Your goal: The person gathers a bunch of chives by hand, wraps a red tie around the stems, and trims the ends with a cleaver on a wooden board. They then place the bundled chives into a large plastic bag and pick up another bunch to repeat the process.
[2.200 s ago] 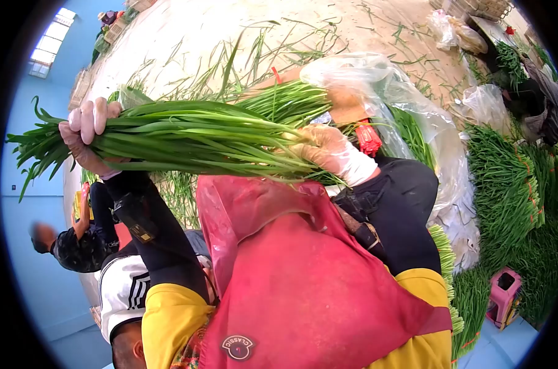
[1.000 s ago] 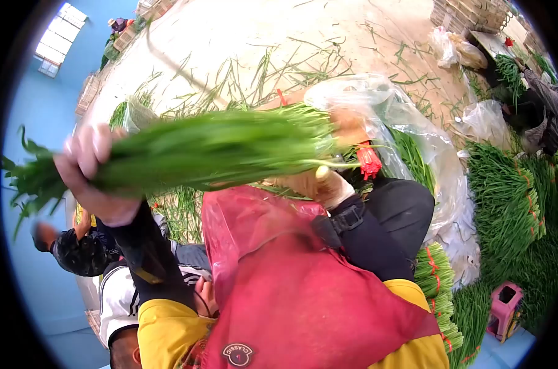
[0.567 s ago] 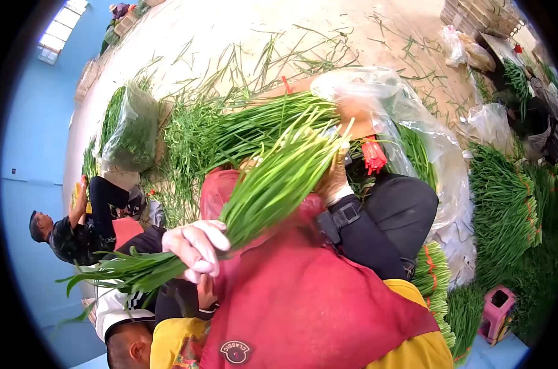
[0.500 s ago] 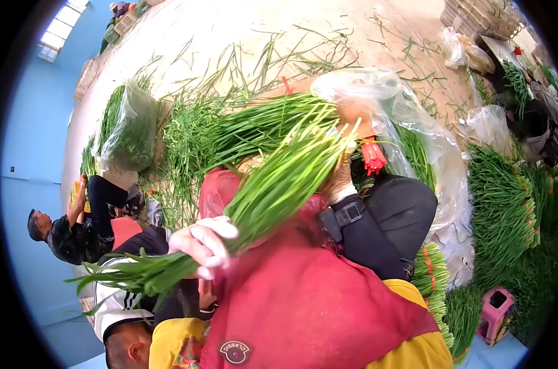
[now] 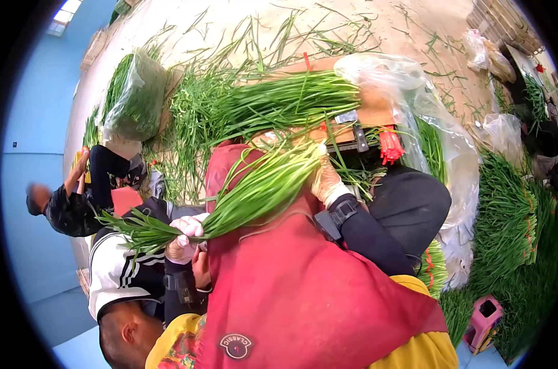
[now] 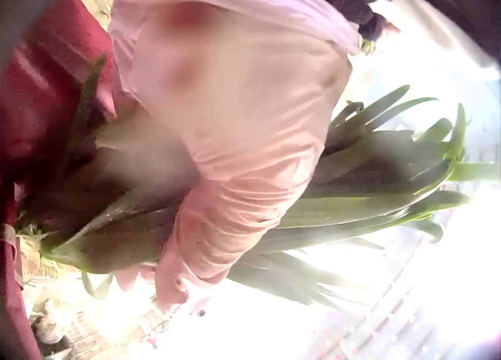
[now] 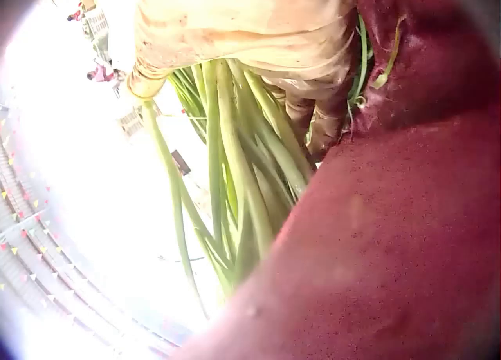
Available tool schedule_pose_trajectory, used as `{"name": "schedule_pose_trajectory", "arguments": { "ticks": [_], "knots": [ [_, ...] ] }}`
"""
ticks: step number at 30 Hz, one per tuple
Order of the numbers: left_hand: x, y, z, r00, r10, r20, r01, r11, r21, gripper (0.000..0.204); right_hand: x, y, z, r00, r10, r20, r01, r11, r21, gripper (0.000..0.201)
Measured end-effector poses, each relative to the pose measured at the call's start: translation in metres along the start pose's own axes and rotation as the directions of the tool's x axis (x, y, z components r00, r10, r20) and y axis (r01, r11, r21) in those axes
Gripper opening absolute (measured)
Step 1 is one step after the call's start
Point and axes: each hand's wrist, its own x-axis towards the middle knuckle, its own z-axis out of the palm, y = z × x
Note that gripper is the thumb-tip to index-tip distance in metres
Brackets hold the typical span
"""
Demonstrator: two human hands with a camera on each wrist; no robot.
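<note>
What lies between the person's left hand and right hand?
In the head view, a bunch of greens stretches from the left hand to the right hand, in front of the red apron.

Left hand (image 5: 185, 234): grips the chive bunch (image 5: 260, 195) by its leafy end
Right hand (image 5: 326, 182): holds the pale stem end
Apron (image 5: 316, 289): red, beneath
Stool (image 5: 483, 321): pink

This looked like a produce-packing shed; orange-banded bundles of chive-like greens (image 5: 518, 215) lay heaped; loose leaves (image 5: 254, 54) littered the floor (image 5: 394, 48); a lattice-sided crate (image 5: 499, 26) stood beyond.
</note>
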Motion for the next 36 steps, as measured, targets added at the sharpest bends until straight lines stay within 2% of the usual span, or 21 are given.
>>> {"name": "schedule_pose_trajectory", "arguments": {
  "ticks": [1, 2, 5, 7, 9, 10, 13, 17, 18, 19, 21, 22, 23, 25, 26, 28, 30, 32, 34, 35, 36],
  "knots": [
    [-0.006, -0.007, -0.001, 0.996, 0.046, -0.080, -0.052, 0.996, -0.078, 0.023, -0.005, -0.002, 0.013, 0.997, 0.072, -0.018, -0.071, 0.997, 0.044, 0.054],
    [-0.021, -0.013, -0.021, 0.989, -0.020, -0.144, -0.002, 0.989, -0.148, 0.024, 0.002, 0.001, 0.007, 0.996, 0.072, -0.057, -0.072, 0.997, 0.001, 0.049],
    [-0.023, -0.009, -0.018, 0.985, -0.073, -0.157, 0.027, 0.959, -0.281, 0.023, 0.007, 0.005, 0.017, 0.989, 0.100, -0.113, -0.105, 0.994, -0.043, 0.041],
    [-0.028, -0.009, -0.026, 0.989, -0.030, -0.146, -0.012, 0.960, -0.280, 0.021, 0.011, 0.008, 0.026, 0.984, 0.123, -0.129, -0.130, 0.991, -0.045, 0.038],
    [-0.037, -0.001, -0.033, 0.997, -0.029, -0.067, 0.009, 0.958, -0.286, 0.028, 0.017, 0.015, 0.027, 0.963, 0.265, -0.043, -0.260, 0.961, 0.099, 0.034],
    [-0.042, 0.002, -0.035, 0.997, -0.030, -0.074, 0.009, 0.960, -0.279, 0.030, 0.024, 0.022, 0.021, 0.967, 0.255, -0.027, -0.250, 0.961, 0.115, 0.030],
    [-0.053, 0.010, -0.029, 0.974, -0.073, -0.216, 0.012, 0.962, -0.273, 0.035, 0.033, 0.029, 0.021, 0.972, 0.231, 0.038, -0.232, 0.971, 0.056, 0.027],
    [-0.060, 0.014, -0.012, 0.814, -0.229, -0.534, 0.101, 0.961, -0.257, 0.041, 0.036, 0.025, 0.049, 0.975, 0.223, 0.013, -0.224, 0.974, 0.039, 0.031],
    [-0.064, 0.009, -0.022, 0.746, -0.274, -0.607, 0.151, 0.957, -0.246, 0.059, 0.039, 0.025, 0.054, 0.975, 0.219, 0.042, -0.220, 0.975, 0.018, 0.037],
    [-0.066, 0.010, -0.025, 0.745, -0.269, -0.610, 0.148, 0.959, -0.242, 0.059, 0.042, 0.026, 0.056, 0.974, 0.222, 0.047, -0.223, 0.975, 0.019, 0.037],
    [-0.049, 0.023, -0.008, 0.687, -0.453, -0.569, 0.232, 0.878, -0.419, 0.068, 0.048, 0.028, 0.057, 0.968, 0.251, -0.012, -0.252, 0.968, -0.018, 0.040],
    [-0.062, 0.025, -0.026, 0.680, -0.571, -0.459, 0.316, 0.794, -0.520, 0.075, 0.050, 0.028, 0.057, 0.962, 0.273, -0.023, -0.273, 0.962, -0.016, 0.036],
    [-0.055, 0.026, -0.017, 0.681, -0.571, -0.459, 0.317, 0.794, -0.518, 0.075, 0.048, 0.027, 0.061, 0.962, 0.272, -0.022, -0.272, 0.962, -0.014, 0.036],
    [-0.037, 0.040, 0.017, 0.743, -0.571, -0.351, 0.625, 0.779, 0.057, 0.078, 0.042, 0.024, 0.071, 0.983, 0.161, -0.085, -0.166, 0.984, -0.060, 0.023],
    [-0.036, 0.057, 0.015, 0.779, -0.585, -0.226, 0.603, 0.598, 0.528, 0.072, 0.045, 0.024, 0.068, 0.983, 0.161, -0.085, -0.167, 0.984, -0.059, 0.023],
    [-0.025, 0.081, 0.039, 0.775, -0.618, -0.135, 0.545, 0.544, 0.638, 0.063, 0.055, 0.025, 0.057, 0.959, 0.261, -0.114, -0.257, 0.965, 0.045, 0.023],
    [-0.021, 0.095, 0.044, 0.742, -0.664, -0.086, 0.551, 0.533, 0.642, 0.063, 0.056, 0.026, 0.054, 0.961, 0.263, -0.084, -0.258, 0.964, 0.060, 0.024],
    [-0.021, 0.102, 0.043, 0.702, -0.709, -0.065, 0.614, 0.557, 0.559, 0.064, 0.059, 0.025, 0.052, 0.963, 0.268, -0.031, -0.265, 0.961, 0.083, 0.028],
    [-0.024, 0.103, 0.037, 0.646, -0.761, -0.062, 0.735, 0.598, 0.319, 0.064, 0.058, 0.025, 0.051, 0.973, 0.230, -0.027, -0.228, 0.971, 0.067, 0.032],
    [-0.027, 0.103, 0.032, 0.608, -0.792, -0.057, 0.794, 0.605, 0.062, 0.064, 0.056, 0.024, 0.056, 0.980, 0.196, -0.021, -0.195, 0.980, 0.048, 0.035],
    [-0.035, 0.104, 0.029, 0.552, -0.832, -0.047, 0.778, 0.535, -0.328, 0.064, 0.054, 0.022, 0.060, 0.980, 0.197, -0.019, -0.196, 0.979, 0.048, 0.035]
  ]
}}
